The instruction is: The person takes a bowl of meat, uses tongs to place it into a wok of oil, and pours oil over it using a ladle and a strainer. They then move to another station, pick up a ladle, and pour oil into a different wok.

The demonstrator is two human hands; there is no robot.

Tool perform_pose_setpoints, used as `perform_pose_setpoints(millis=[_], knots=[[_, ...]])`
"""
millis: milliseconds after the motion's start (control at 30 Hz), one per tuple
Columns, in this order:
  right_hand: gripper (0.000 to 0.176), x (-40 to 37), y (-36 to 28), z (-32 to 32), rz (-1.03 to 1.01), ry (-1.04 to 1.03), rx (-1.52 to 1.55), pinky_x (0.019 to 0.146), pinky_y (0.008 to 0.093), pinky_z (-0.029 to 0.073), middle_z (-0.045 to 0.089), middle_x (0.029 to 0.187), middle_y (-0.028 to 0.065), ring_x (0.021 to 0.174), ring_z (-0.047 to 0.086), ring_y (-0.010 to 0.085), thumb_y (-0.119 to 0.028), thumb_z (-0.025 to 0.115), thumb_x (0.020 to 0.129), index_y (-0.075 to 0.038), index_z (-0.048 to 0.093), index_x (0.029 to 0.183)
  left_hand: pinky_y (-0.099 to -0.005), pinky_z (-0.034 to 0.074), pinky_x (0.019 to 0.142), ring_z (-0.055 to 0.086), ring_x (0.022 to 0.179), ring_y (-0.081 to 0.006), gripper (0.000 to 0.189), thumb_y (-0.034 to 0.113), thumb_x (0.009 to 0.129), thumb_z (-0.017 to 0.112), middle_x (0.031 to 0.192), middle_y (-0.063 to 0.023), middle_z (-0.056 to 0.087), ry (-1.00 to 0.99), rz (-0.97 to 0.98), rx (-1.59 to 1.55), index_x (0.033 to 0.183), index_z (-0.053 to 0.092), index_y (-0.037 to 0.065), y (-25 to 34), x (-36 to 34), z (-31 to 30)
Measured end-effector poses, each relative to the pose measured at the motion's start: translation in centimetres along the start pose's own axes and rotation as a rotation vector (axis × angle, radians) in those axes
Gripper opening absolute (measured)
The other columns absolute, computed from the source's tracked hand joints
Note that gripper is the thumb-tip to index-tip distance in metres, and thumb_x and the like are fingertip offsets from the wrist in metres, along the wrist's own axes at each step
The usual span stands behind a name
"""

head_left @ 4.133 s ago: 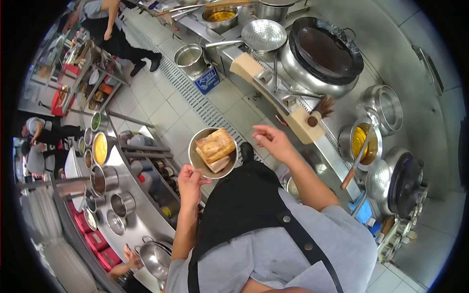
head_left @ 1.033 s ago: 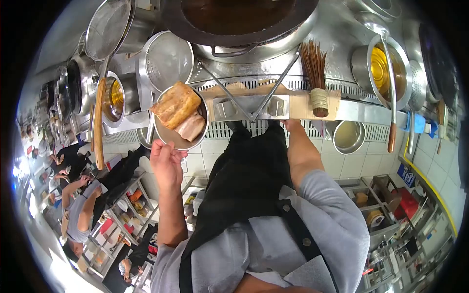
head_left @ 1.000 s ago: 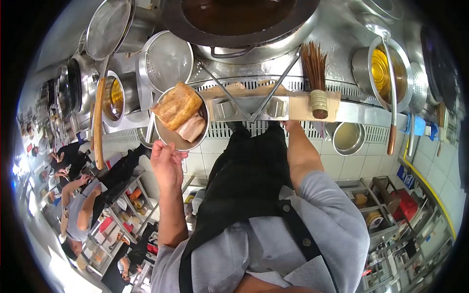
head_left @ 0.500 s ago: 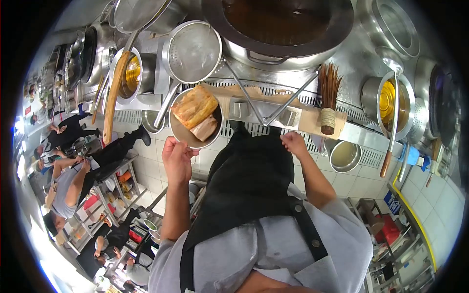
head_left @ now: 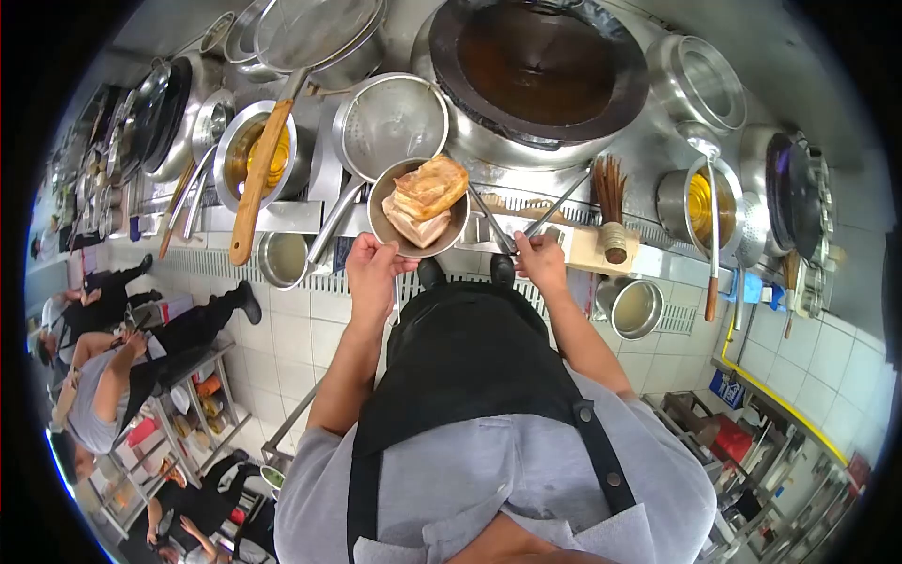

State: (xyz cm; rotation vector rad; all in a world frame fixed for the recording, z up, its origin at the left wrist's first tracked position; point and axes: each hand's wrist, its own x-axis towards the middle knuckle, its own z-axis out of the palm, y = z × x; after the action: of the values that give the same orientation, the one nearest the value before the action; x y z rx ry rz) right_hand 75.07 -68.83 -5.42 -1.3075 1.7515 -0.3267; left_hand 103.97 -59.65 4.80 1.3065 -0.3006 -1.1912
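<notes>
My left hand point(head_left: 375, 277) is closed on the near rim of a round metal bowl point(head_left: 385, 232). In the bowl lie thick pieces of cooked meat point(head_left: 423, 202) with a golden-brown top and pale sides. My right hand point(head_left: 541, 261) has its fingers closed at the near, joined end of V-shaped metal tongs point(head_left: 492, 224). The tongs' two arms spread away over the stove edge, one on each side. Just past the bowl is a round metal strainer point(head_left: 395, 117), its handle pointing toward me on the left.
A large dark wok point(head_left: 536, 66) with brown liquid stands ahead. A bamboo brush point(head_left: 613, 211) is at the right edge. Oil pots point(head_left: 225, 179) point(head_left: 678, 207) stand on both sides, a wooden-handled strainer point(head_left: 258, 188) at left. Other people point(head_left: 103, 376) work at far left.
My right hand has moved forward from beside my body to the tongs and closed there. The bowl in my left hand is further right in view. The whole view has shifted.
</notes>
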Motion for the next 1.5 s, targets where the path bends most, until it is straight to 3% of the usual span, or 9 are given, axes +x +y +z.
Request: perform_pose_setpoints(millis=[67, 333, 600, 700, 733, 833, 1033, 1367, 1500], knots=[[0.037, 0.6, -0.7, 0.2, 0.274, -0.194, 0.371, 0.064, 0.036, 0.062, 0.071, 0.079, 0.0198, 0.073, 0.074, 0.0245, -0.028, 0.068, 0.095, 0.007, 0.06, 0.105, -0.0349, 0.062, 0.066, 0.065, 0.064, -0.0146, 0.013, 0.003, 0.096, 0.061, 0.085, -0.0052, 0.063, -0.017, -0.009, -0.001, 0.092, 0.049, 0.007, 0.0, 0.2, -0.1], [0.03, -8.3, -0.1, -8.8, 0.145, -0.271, 1.156, 0.082, 0.0486, 0.062, 0.063, 0.121, 0.025, 0.095, 0.071, 0.0331, -0.009, 0.06, 0.096, 0.004, 0.052, 0.122, -0.0331, 0.062, 0.065, 0.07, 0.068, -0.0194, 0.013, 0.002, 0.096, 0.06, 0.084, -0.0069, 0.063, -0.027, -0.021, -0.022, 0.094, 0.048, 0.007, -0.1, 1.6, -1.3], [0.087, -17.6, 4.3, -17.3, 0.038, -0.483, 0.754, 0.063, 0.0251, 0.052, 0.051, 0.145, 0.0135, 0.086, 0.058, 0.0125, 0.003, 0.064, 0.084, -0.015, 0.03, 0.161, -0.0349, 0.064, 0.066, 0.069, 0.069, -0.0203, 0.012, 0.0, 0.095, 0.058, 0.083, -0.0101, 0.062, 0.011, 0.021, 0.009, 0.091, 0.047, 0.003, 0.0, 2.8, 0.4], [0.086, -18.0, 0.4, -20.2, 0.085, -0.255, 0.302, 0.07, 0.0297, 0.054, 0.053, 0.144, 0.0129, 0.091, 0.061, 0.0158, -0.008, 0.069, 0.089, -0.014, 0.026, 0.163, -0.0352, 0.064, 0.066, 0.069, 0.07, -0.0209, 0.012, 0.0, 0.095, 0.058, 0.082, -0.0109, 0.062, -0.005, 0.019, -0.002, 0.091, 0.047, 0.003, 0.0, 3.4, 1.5], [0.08, -17.4, -0.1, -20.8, -0.437, -0.071, 0.048, 0.078, 0.0366, 0.054, 0.059, 0.139, 0.0166, 0.096, 0.065, 0.0236, -0.015, 0.072, 0.091, -0.011, 0.032, 0.159, -0.0351, 0.064, 0.066, 0.07, 0.069, -0.0215, 0.012, 0.0, 0.094, 0.058, 0.082, -0.0109, 0.062, -0.028, 0.02, -0.004, 0.091, 0.047, 0.003, -0.2, 3.5, 1.8], [0.076, -17.0, -4.1, -24.2, -0.627, -0.012, -0.255, 0.087, 0.0429, 0.053, 0.064, 0.125, 0.0202, 0.102, 0.066, 0.0354, -0.022, 0.076, 0.089, -0.009, 0.039, 0.155, -0.0348, 0.064, 0.066, 0.07, 0.069, -0.0229, 0.012, 0.0, 0.094, 0.059, 0.082, -0.0109, 0.062, -0.055, 0.025, 0.022, 0.09, 0.047, 0.003, -0.3, 3.9, 2.7], [0.083, -14.2, -11.4, -27.0, -0.68, 0.062, -0.715, 0.076, 0.0446, 0.054, 0.062, 0.1, 0.0137, 0.086, 0.065, 0.0377, -0.035, 0.084, 0.077, -0.017, 0.049, 0.15, -0.0315, 0.063, 0.064, 0.072, 0.071, -0.0223, 0.012, 0.002, 0.095, 0.059, 0.082, -0.0116, 0.065, -0.074, 0.036, 0.079, 0.09, 0.048, 0.004, 1.2, 3.1, 5.8], [0.073, -8.6, -14.5, -28.8, -0.923, 0.117, -0.86, 0.07, 0.0435, 0.052, 0.061, 0.091, 0.0089, 0.079, 0.063, 0.0324, -0.029, 0.081, 0.079, -0.027, 0.054, 0.147, -0.0305, 0.063, 0.055, 0.07, 0.062, -0.0209, 0.016, -0.001, 0.092, 0.06, 0.08, -0.0078, 0.057, -0.133, 0.11, 0.086, 0.086, 0.046, 0.003, 1.4, 2.8, 7.5], [0.065, -5.8, -11.4, -28.7, -0.848, -0.023, -0.662, 0.084, 0.0367, 0.053, 0.068, 0.106, 0.0125, 0.092, 0.066, 0.0294, -0.024, 0.08, 0.084, -0.014, 0.057, 0.144, -0.0305, 0.062, 0.054, 0.071, 0.061, -0.0217, 0.015, -0.001, 0.092, 0.059, 0.079, -0.009, 0.058, -0.097, 0.06, 0.06, 0.086, 0.046, 0.003, 0.3, 3.3, 7.3]])
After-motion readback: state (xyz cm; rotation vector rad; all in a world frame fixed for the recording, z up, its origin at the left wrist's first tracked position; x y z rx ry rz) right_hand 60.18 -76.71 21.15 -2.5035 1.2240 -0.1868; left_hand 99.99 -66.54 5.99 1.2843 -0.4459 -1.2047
